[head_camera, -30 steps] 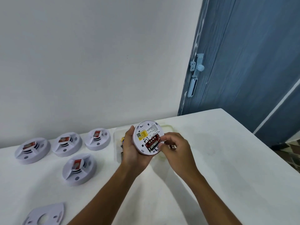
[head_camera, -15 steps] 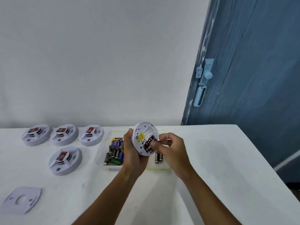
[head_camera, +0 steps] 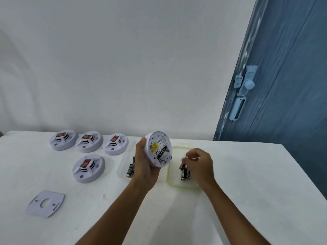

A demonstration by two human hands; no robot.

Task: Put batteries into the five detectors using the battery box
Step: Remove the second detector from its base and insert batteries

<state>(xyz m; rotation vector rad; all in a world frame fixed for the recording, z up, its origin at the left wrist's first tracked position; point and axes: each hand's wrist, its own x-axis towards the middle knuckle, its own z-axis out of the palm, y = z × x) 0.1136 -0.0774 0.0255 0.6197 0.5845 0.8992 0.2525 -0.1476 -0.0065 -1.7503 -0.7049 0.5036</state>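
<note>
A flat white plate point(head_camera: 45, 203) with a hole lies on the white table point(head_camera: 247, 200) at the lower left of the frame; in the middle, the left hand point(head_camera: 144, 167) grasps a round white detector point(head_camera: 158, 149), tilted up with its open back showing; just right of it, the right hand point(head_camera: 199, 165) has its fingers curled over a lid point(head_camera: 172, 179) with a green edge, pinching one battery point(head_camera: 182, 166) above two black batteries point(head_camera: 185, 174) lying there; the clear battery box point(head_camera: 123, 165) sits behind the left hand, with more batteries inside; four more detectors point(head_camera: 88, 168) rest at the left, one near and three in a row by the wall point(head_camera: 123, 59); a blue door point(head_camera: 283, 76) stands at the upper right.
</note>
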